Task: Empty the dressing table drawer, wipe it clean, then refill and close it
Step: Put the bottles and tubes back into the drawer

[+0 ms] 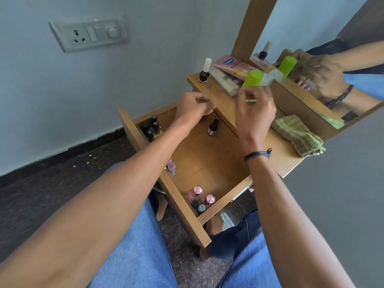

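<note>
Plainly, the drawer (199, 163) stands pulled well out from the dressing table (224, 104), over the person's lap, and it is only partly emptied: a cluster of black-capped bottles (151, 127) sits in its far left corner, one small dark dropper bottle (212, 127) stands alone near the back, pink-capped bottles (199, 196) crowd the near corner, and a small pink item (171, 166) lies against the left wall. The left hand (193, 109) hangs above the back of the drawer with fingers curled in; whether it pinches anything I cannot tell. The right hand (254, 109) is up at the tabletop, fingers closed around the lower part of a green-capped bottle (252, 80), apparently setting it beside the pink tube (230, 65) and the dark nail polish (204, 74).

To do this step well, I would stand each item upright toward the back of the tabletop, grouped tightly, so that the folded green cloth (297, 136) at the right stays free for wiping. Lifting the clustered bottles one or two at a time should avoid toppling them.
</note>
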Demonstrator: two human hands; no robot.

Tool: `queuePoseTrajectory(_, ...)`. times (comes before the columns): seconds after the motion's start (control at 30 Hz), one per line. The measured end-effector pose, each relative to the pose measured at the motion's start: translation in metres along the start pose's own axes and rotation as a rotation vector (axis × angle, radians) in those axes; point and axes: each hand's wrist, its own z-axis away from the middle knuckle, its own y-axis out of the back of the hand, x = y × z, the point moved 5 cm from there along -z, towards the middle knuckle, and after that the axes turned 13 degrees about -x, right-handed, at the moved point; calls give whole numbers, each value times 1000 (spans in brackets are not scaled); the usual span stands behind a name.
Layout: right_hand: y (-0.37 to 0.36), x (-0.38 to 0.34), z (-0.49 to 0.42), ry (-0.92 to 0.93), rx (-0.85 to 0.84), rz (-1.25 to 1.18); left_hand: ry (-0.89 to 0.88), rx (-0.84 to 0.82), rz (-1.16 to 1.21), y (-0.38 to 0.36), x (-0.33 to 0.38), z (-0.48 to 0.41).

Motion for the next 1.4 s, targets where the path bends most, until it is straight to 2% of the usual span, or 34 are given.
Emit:
queuePoseTrajectory(0.07,9,21,-13,-140,67,-67,-86,-22,-24,-11,14,-4)
queuePoseTrajectory(0.17,12,43,-20,-258,28,-146,-166,-55,-65,-23,31,-10)
queuePoseTrajectory(0.3,-1,47,-30,-257,-126,-67,-162,-100,-73,-28,33,-18)
queuePoseTrajectory(0.47,-15,56,-38,-277,-234,65,-90,-188,-82,-34,20,-20)
queuePoseTrajectory(0.77,-6,56,-30,-296,-191,-64,-62,-305,-120,-45,20,-14)
queuePoseTrajectory(0.97,-2,39,-21,-281,-232,-178,-96,-285,-76,-35,28,6)
queuePoseTrajectory(1.13,-1,15,10,-205,-284,-152,-101,-286,-136,-15,32,27)
queuePoseTrajectory(1.27,-17,3,44,-128,-324,-33,6,-231,-115,2,14,43)
queuePoseTrajectory(1.4,-34,3,67,-161,-397,73,155,-169,-146,7,-10,51)
